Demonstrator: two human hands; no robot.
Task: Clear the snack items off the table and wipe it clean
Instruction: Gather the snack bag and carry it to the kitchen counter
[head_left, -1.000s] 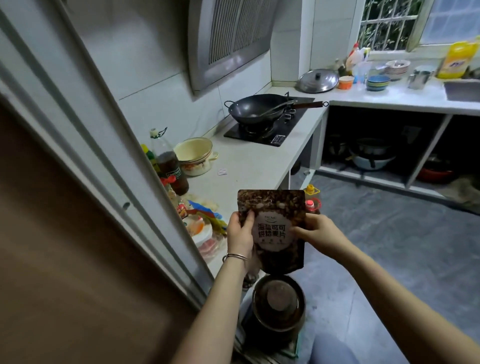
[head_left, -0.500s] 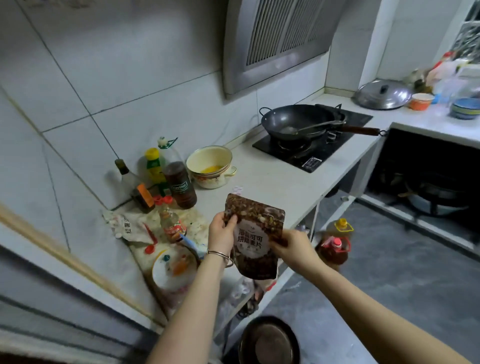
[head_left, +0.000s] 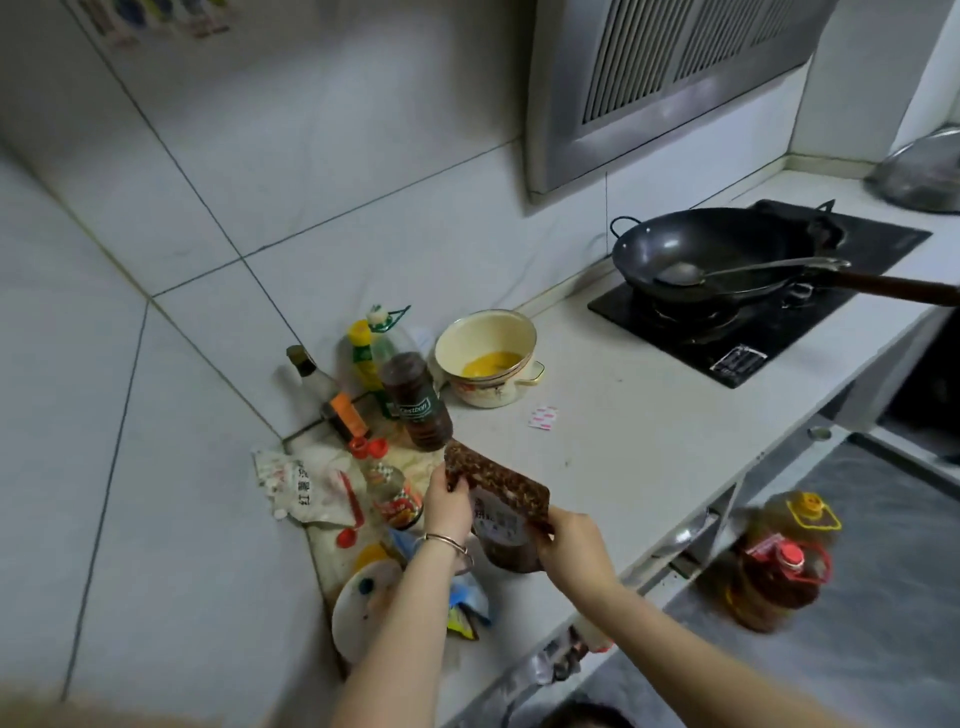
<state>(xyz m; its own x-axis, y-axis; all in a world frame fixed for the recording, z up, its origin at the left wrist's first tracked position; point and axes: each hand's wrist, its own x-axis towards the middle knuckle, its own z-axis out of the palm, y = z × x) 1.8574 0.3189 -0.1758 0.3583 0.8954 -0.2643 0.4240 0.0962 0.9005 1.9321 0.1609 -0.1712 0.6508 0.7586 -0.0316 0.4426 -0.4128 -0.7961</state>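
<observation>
The white countertop (head_left: 634, 447) is crowded at its corner, so bare surface is left only in front of the cream pot (head_left: 485, 358). The wok (head_left: 717, 254) is parked to the right of the pot. The brown snack pouch (head_left: 506, 491) is held upright in front of the pot, over the counter, apparently to be set down there. Its top corner is pinched by the left hand (head_left: 449, 506). Its right edge is gripped by the right hand (head_left: 569, 540), likely for steadiness.
</observation>
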